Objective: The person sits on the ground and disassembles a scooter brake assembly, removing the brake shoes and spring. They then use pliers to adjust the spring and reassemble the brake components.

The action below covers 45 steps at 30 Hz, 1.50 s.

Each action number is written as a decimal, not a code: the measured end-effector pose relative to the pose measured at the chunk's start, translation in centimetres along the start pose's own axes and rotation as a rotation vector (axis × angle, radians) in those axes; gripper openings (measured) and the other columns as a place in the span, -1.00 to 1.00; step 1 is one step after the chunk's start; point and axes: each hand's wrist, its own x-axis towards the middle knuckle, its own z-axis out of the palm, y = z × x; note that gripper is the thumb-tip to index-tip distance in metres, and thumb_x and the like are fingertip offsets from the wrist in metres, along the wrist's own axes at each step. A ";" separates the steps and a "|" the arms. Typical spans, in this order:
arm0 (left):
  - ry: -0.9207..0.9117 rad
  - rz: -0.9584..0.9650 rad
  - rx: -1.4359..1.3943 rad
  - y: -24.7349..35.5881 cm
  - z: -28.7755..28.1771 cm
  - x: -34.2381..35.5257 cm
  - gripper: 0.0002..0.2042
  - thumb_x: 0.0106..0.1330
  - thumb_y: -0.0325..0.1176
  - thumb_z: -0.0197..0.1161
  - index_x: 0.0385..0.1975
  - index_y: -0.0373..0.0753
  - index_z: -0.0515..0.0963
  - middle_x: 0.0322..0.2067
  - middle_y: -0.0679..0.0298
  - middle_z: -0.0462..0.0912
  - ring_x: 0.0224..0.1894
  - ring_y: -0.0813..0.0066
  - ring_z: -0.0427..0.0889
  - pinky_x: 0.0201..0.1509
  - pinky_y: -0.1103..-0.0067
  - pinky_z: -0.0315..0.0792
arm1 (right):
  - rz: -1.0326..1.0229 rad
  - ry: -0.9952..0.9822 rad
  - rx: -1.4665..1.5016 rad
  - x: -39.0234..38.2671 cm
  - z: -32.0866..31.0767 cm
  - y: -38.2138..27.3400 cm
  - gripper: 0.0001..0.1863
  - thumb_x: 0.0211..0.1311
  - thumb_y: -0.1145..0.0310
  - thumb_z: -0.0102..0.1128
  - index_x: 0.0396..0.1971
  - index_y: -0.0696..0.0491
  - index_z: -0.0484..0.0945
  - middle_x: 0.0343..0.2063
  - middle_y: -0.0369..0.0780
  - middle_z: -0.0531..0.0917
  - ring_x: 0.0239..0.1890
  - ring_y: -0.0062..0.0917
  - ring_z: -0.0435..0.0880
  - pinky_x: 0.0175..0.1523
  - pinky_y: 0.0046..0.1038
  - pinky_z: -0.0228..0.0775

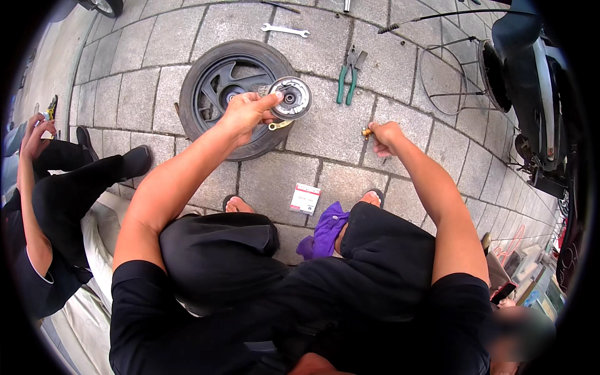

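My left hand (249, 114) is closed on a round drum brake plate (299, 99), thumb on its inner face and fingers behind it. Curved brake shoes and a centre hole show on the plate. A gold-coloured lever (280, 125) sticks out at its lower edge. The plate is held above the right side of a wheel (209, 72) with black spokes and a tyre, lying flat on the paving. To the right, my right hand (386, 139) pinches a small brass-coloured piece (366, 132); the fingers hide part of it, so its exact kind cannot be told.
Beyond my hands lie green-handled pliers (347, 81) and a wrench (285, 30). A white and red card or packet (305, 199) and a purple cloth (328, 230) lie between my feet. A scooter (531, 81) with a hanging cable stands at right. Another person (62, 187) sits at left.
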 end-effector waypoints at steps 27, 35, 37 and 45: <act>0.118 0.207 0.190 1.5 2.1 -2.3 -0.54 0.21 -0.11 0.63 -0.29 -0.33 0.51 -0.38 0.28 0.62 -0.36 0.62 0.55 -0.33 0.57 0.48 | -1.116 -0.018 -0.250 -15.4 5.1 -12.7 -0.55 0.38 0.03 0.37 -0.06 0.15 0.70 -0.39 -0.25 0.67 -0.38 -0.53 0.68 -0.23 -0.42 0.54; 0.207 0.295 -0.029 1.5 3.8 -2.1 -0.54 0.32 -0.17 0.58 -0.18 -0.38 0.44 -0.32 0.22 0.62 -0.27 0.56 0.65 -0.25 0.60 0.57 | -1.137 0.141 -0.305 -16.9 8.3 -14.8 -0.59 0.27 0.01 0.36 -0.12 0.06 0.72 -0.20 -0.11 0.66 -0.08 -0.10 0.71 0.03 -0.11 0.54; 0.198 0.346 -0.029 1.9 4.0 -2.8 -0.49 0.28 -0.10 0.60 -0.19 -0.38 0.44 -0.33 0.26 0.57 -0.32 0.60 0.56 -0.30 0.61 0.49 | -1.168 0.137 -0.332 -17.1 8.0 -14.9 -0.60 0.29 0.05 0.37 -0.12 0.09 0.72 -0.24 -0.12 0.65 -0.15 -0.17 0.71 -0.03 -0.17 0.54; -0.239 0.355 -0.452 3.0 1.9 -5.2 -0.59 0.42 -0.11 0.47 -0.03 -0.19 0.39 -0.09 0.22 0.68 -0.12 0.51 0.71 -0.12 0.50 0.64 | -1.338 -0.180 -0.112 -19.8 4.5 -14.3 -0.75 0.38 0.27 0.44 -0.16 0.17 0.73 -0.42 -0.31 0.52 -0.36 -0.63 0.48 -0.23 -0.51 0.34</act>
